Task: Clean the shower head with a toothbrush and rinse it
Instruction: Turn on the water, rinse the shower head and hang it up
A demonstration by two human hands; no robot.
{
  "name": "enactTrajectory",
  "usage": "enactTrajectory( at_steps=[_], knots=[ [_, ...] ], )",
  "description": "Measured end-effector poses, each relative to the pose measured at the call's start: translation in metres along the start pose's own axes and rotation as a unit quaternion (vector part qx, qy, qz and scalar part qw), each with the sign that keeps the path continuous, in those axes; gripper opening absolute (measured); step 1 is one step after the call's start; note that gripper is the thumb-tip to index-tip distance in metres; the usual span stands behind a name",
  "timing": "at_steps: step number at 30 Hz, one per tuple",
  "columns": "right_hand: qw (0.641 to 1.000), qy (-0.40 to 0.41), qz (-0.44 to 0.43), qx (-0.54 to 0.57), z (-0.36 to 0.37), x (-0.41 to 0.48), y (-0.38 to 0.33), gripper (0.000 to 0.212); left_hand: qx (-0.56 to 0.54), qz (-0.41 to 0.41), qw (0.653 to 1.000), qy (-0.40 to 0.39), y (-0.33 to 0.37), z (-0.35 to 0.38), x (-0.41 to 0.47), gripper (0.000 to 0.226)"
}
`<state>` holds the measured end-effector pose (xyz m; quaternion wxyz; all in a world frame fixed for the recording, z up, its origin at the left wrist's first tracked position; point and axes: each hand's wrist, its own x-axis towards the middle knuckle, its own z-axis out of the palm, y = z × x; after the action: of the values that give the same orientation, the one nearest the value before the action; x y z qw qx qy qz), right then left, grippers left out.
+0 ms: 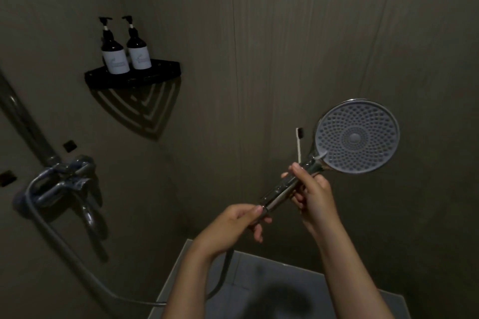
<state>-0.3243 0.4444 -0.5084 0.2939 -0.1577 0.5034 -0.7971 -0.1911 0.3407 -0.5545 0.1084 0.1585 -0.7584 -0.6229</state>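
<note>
The chrome shower head (357, 136) is held up in front of the wall, its round grey nozzle face turned toward me. My left hand (233, 225) grips the lower end of its handle, where the hose joins. My right hand (312, 194) grips the handle higher up, just below the head. A white toothbrush (299, 144) with dark bristles sticks straight up from behind my right hand, left of the head and apart from the nozzle face. Whether my right hand also holds the brush is hidden.
A chrome mixer tap (64, 181) is fixed to the left wall, and the hose (77, 264) loops from it down to the handle. A black corner shelf (132, 74) carries two dark pump bottles (125, 54). Grey floor tiles (259, 282) lie below.
</note>
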Motion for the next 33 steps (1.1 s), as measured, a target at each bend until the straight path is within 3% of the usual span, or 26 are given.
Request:
enactTrajectory(
  at_steps=[4,9,13,19,30,33],
  knots=[
    [1.000,0.003,-0.004,0.012,0.000,0.002,-0.001,0.018,0.026,0.034,0.999,0.030,0.001,0.001,0.003,0.022],
    [0.998,0.044,-0.008,0.050,0.002,0.001,-0.002,0.019,0.103,0.055,0.990,0.083,-0.001,0.007,0.005,0.024],
    [0.995,0.083,-0.002,0.051,0.002,0.002,-0.002,0.010,0.189,0.059,0.972,0.125,0.000,0.014,0.003,0.023],
    [0.993,0.115,0.016,0.036,-0.003,0.002,0.002,0.016,0.280,0.066,0.943,0.167,0.006,0.025,-0.004,0.019],
    [0.992,0.120,0.017,0.037,-0.014,-0.005,-0.008,0.020,0.326,0.094,0.917,0.208,0.002,0.045,-0.004,0.011],
    [0.992,0.117,0.019,0.031,-0.019,-0.006,-0.008,0.018,0.287,0.086,0.930,0.212,0.001,0.048,-0.002,0.017]
  ],
)
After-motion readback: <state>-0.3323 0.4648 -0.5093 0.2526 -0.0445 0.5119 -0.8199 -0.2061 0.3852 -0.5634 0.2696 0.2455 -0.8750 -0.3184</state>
